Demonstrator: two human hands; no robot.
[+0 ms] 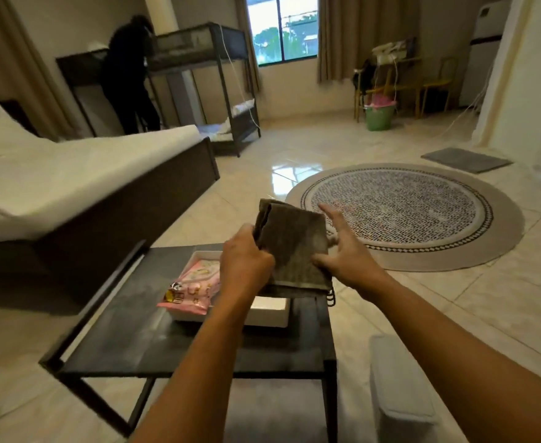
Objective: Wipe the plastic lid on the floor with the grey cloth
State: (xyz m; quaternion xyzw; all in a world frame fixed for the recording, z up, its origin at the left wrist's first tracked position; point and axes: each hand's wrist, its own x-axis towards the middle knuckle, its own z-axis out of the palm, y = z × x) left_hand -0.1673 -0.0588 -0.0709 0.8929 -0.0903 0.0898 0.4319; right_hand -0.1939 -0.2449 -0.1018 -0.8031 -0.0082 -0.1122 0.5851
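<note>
A folded grey cloth point(294, 247) is held up in the air above a low black table point(135, 340). My left hand point(245, 259) grips its left edge. My right hand point(342, 251) touches its right side with the thumb on the front and the fingers spread apart behind it. A pale translucent plastic lid point(397, 382) lies on the tiled floor to the right of the table, partly hidden by my right forearm.
A white tray point(272, 314) holding a pink packet point(192, 289) sits on the table under the cloth. A bed point(71, 193) stands to the left, a round patterned rug point(403, 215) ahead. A person in dark clothes stands by a bunk bed point(205, 75) far left.
</note>
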